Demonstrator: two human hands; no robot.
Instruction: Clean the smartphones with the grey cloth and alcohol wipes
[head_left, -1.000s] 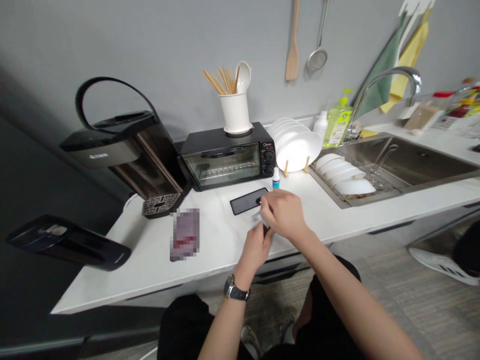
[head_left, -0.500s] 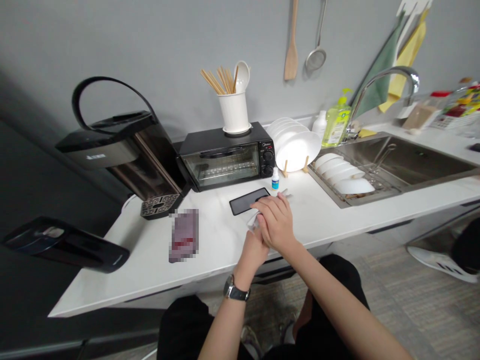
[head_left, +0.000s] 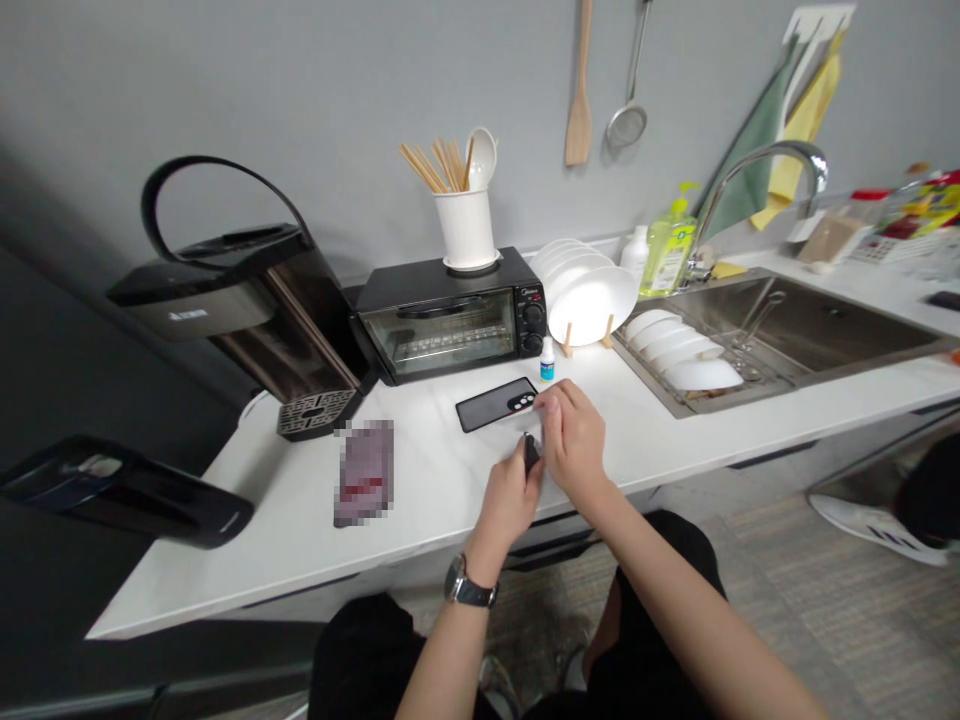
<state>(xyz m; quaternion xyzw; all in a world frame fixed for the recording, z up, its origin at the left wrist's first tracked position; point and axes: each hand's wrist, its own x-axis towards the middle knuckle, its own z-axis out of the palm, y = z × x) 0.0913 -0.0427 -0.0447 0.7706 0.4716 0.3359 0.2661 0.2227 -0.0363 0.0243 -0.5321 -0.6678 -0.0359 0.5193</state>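
My left hand [head_left: 514, 492], with a watch on its wrist, is closed around a small black object [head_left: 531, 452] over the counter's front edge. Just right of it, my right hand [head_left: 574, 435] has its fingers pinched together; what they hold, if anything, is too small to make out. Beyond the hands a dark phone [head_left: 496, 404] lies on the counter, its camera end close to my right fingertips. A small white bottle with a blue label [head_left: 547, 360] stands upright behind the right hand.
On the white counter [head_left: 435, 480] are a black toaster oven [head_left: 450, 325], a drinks machine [head_left: 277, 310], a blurred purple item [head_left: 365, 472] and a dark cylinder [head_left: 127, 490]. Racked plates [head_left: 592, 300] stand near the sink [head_left: 847, 320]. A person's shoe [head_left: 874, 525] is at right.
My hands have come apart from their overlapped position. The white piece between them no longer shows, and the black object in my left hand is now visible. The view has shifted slightly.
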